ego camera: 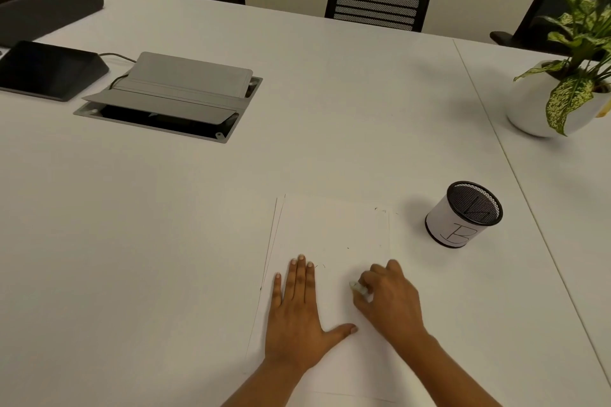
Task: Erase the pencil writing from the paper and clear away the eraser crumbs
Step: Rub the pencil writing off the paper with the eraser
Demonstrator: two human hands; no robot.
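Paper (330, 231) lay under our flat left hand (296, 311), right hand (390, 297) pinched the eraser (358, 288) — scrubbing hard could've crumpled it.

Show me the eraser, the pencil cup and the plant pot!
Small white eraser (358, 288), head view: its visible pale end.
Black mesh cup with white paper wrap (451, 225), head view: the paper wrap on its side.
Round white plant pot (529, 111), head view: its bare front wall.

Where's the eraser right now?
In the head view, the eraser is pinched in the right hand over the paper, just right of the flat left hand.
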